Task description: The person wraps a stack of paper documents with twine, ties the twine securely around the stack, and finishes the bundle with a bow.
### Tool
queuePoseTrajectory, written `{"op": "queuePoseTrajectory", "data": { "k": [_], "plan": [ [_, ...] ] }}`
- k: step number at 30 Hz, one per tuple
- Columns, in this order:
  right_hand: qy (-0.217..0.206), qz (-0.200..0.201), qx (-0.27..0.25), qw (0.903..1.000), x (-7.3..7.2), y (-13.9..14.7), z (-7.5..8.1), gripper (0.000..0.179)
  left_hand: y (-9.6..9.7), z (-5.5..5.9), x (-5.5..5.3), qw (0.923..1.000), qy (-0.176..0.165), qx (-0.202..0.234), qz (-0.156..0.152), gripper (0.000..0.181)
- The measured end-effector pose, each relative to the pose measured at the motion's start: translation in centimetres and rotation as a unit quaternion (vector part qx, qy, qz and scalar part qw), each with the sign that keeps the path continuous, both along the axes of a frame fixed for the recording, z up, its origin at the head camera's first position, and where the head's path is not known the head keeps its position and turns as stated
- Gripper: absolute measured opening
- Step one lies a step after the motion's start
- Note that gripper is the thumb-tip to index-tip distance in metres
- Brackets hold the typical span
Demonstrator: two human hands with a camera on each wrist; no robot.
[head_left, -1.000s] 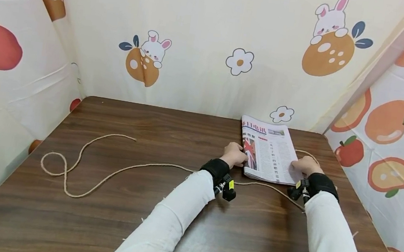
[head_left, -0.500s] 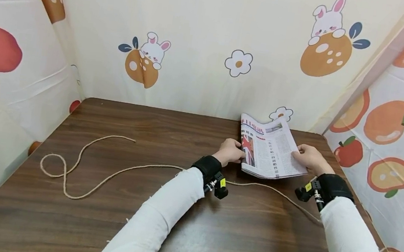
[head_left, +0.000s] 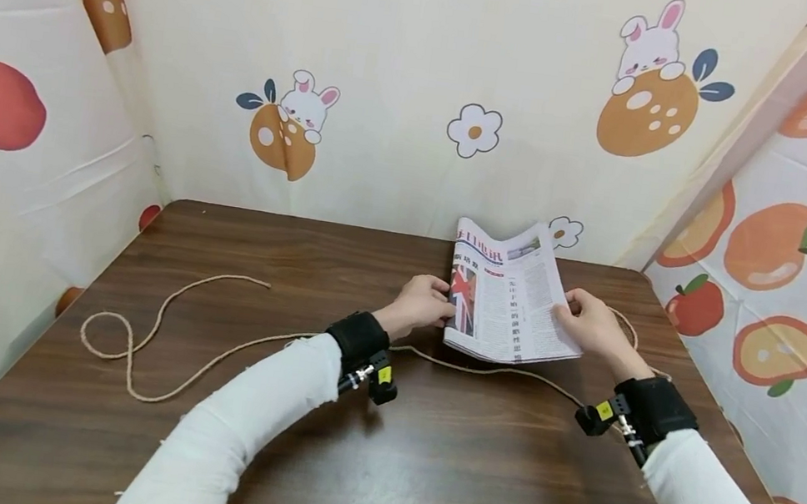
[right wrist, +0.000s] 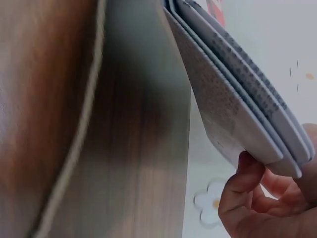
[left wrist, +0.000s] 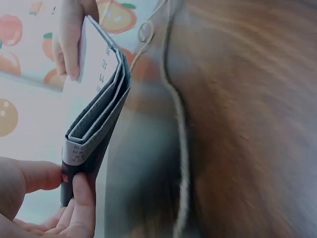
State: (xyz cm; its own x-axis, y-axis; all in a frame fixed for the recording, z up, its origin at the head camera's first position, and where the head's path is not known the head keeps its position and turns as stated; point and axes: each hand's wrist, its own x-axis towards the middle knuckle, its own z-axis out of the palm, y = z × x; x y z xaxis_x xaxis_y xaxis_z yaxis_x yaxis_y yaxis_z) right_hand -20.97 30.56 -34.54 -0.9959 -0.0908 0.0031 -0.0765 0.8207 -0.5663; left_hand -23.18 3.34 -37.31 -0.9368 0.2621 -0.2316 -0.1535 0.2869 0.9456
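A folded newspaper hangs just above the back of the table, its layered bottom edge showing in both wrist views. My left hand pinches its left side between thumb and fingers. At the right side, my right hand pinches the paper, its fingers curled beneath in the right wrist view. Under the paper a beige rope runs across the wooden table, with one loop at the left; part of it passes behind my wrists.
The brown wooden table meets a cream curtain with rabbit and flower prints at its back edge. Fruit-printed cloth closes off the right side, and a similar cloth stands on the left.
The newspaper has come up off the table and shifted left, its sides bending upward. Both hands have moved left with it overall; the rope stays where it lay.
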Motion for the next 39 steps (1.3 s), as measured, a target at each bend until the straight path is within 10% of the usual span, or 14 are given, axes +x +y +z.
{"op": "queuePoseTrajectory", "data": {
  "k": [19, 39],
  "plan": [
    [0.057, 0.033, -0.036, 0.9972, 4.0, -7.2, -2.0, 0.016, -9.1, 0.6, 5.5, 0.9999, 0.007, -0.001, 0.014, 0.046],
    [0.035, 0.071, -0.067, 0.9946, 8.0, -11.3, -4.6, 0.012, -13.2, -1.0, 11.2, 0.9993, 0.011, -0.018, 0.030, 0.045]
  ]
}}
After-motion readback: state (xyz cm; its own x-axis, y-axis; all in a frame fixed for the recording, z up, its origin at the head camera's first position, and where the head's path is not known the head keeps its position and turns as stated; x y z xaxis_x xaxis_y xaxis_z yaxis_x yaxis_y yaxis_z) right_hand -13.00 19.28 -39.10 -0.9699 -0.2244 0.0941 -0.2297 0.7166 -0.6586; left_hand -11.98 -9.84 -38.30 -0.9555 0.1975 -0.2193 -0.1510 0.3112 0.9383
